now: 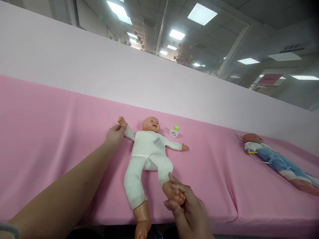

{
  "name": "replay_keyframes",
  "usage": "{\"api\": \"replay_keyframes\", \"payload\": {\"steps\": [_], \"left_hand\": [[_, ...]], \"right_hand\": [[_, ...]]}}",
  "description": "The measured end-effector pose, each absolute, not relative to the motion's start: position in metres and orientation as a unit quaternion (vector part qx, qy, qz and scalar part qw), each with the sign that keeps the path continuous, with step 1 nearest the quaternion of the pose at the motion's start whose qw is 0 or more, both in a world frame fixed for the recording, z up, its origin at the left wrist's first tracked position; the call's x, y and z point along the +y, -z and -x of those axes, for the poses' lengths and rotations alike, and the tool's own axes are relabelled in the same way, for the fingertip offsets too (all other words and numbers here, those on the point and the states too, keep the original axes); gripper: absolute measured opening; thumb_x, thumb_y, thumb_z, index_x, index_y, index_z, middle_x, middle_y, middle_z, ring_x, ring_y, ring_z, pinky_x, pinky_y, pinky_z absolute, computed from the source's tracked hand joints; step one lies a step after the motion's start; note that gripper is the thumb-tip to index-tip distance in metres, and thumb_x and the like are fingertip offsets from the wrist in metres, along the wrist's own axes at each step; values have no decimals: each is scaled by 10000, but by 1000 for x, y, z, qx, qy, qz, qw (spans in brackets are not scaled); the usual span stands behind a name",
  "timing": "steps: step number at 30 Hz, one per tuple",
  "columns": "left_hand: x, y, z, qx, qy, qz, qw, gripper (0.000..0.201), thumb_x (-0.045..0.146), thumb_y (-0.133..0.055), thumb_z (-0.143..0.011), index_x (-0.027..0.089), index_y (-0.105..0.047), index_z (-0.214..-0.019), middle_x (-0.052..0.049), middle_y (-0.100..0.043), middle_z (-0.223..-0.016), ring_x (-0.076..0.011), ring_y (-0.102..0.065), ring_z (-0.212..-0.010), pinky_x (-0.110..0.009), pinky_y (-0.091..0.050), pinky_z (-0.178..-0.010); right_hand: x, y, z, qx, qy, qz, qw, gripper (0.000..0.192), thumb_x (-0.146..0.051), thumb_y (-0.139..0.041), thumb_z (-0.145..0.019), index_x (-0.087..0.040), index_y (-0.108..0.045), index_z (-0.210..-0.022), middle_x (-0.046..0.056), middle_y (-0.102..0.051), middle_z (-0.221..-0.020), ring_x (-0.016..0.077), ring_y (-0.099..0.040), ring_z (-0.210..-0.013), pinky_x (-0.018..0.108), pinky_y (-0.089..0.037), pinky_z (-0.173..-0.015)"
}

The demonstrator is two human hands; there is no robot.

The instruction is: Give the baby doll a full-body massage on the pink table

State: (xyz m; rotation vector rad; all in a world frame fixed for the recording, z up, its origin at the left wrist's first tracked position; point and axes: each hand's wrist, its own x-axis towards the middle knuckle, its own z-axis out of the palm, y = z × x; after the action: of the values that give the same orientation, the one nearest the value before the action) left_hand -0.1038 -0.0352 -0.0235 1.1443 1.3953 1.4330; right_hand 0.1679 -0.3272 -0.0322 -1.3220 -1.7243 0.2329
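Left hand [115,135] fingers closing round doll [147,154] wrist, frame centre; right hand [185,207] fingers clamping foot, lower centre. Keeping grip gentle, limbs supported.

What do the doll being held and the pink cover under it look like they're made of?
Doll: likely vinyl or plastic, smooth with a slight sheen on its head and feet; its white suit looks like soft knit. Pink cover: matte woven cloth, wrinkling at the table edge.

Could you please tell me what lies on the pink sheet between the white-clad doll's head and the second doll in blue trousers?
In the head view, a small bottle with a green cap stands there; beyond it, bare pink sheet.
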Motion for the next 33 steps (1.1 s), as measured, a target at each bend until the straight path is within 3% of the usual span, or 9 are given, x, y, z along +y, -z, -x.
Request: {"api": "replay_keyframes", "payload": {"steps": [5, 16, 20, 23, 29, 33], "left_hand": [[-24, 25, 109, 551, -597, -301, 500, 313, 428, -774, -820, 203, -680, -1016, -121, -740, -993, -296, -782, -854, -398, -651, -727], [-40, 13, 103, 524, -603, -376, 469, 332, 469, -782, -800, 180, -708, -946, -108, -755, -990, -274, -759, -929, -366, -641, -779], [-54, 6, 96, 538, -574, -486, 380, 326, 506, -754, -812, 201, -754, -928, -54, -782, -984, -263, -735, -955, -330, -595, -799], [-67, 5, 83, 546, -520, -587, 294, 349, 533, -703, -857, 260, -794, -1054, -9, -800, -1033, -264, -723, -972, -341, -561, -845], [-84, 7, 57, 502, -395, -755, 148, 412, 441, -719, -843, 302, -775, -1227, -37, -739, -1298, -299, -682, -1156, -388, -545, -981], [-84, 7, 56, 488, -369, -777, 147, 389, 447, -675, -887, 310, -762, -1240, -36, -736, -1308, -294, -675, -1183, -407, -540, -1008]], "right_hand": [[-343, 51, -166, -701, -69, 535, 467, 385, -454, -590, -1018, -216, -628, -1319, 144, -762, -1279, 288, -774, -1124, 344, -669, -891], [-344, 56, -163, -692, -48, 522, 496, 305, -383, -621, -1001, -253, -637, -1277, 130, -748, -1298, 304, -749, -1175, 413, -669, -931], [-330, 39, -167, -702, -36, 513, 492, 336, -337, -647, -970, -250, -619, -1293, 128, -736, -1317, 299, -736, -1199, 429, -654, -968], [-311, 22, -167, -707, -30, 516, 483, 341, -327, -653, -960, -251, -611, -1291, 119, -741, -1307, 295, -732, -1207, 427, -654, -961], [-260, 2, -156, -684, -37, 532, 498, 337, -390, -611, -980, -223, -596, -1272, 149, -720, -1347, 290, -770, -1113, 376, -684, -770], [-231, 2, -151, -689, -29, 529, 494, 300, -414, -596, -979, -219, -607, -1206, 161, -723, -1348, 311, -751, -1160, 451, -657, -896]]}}
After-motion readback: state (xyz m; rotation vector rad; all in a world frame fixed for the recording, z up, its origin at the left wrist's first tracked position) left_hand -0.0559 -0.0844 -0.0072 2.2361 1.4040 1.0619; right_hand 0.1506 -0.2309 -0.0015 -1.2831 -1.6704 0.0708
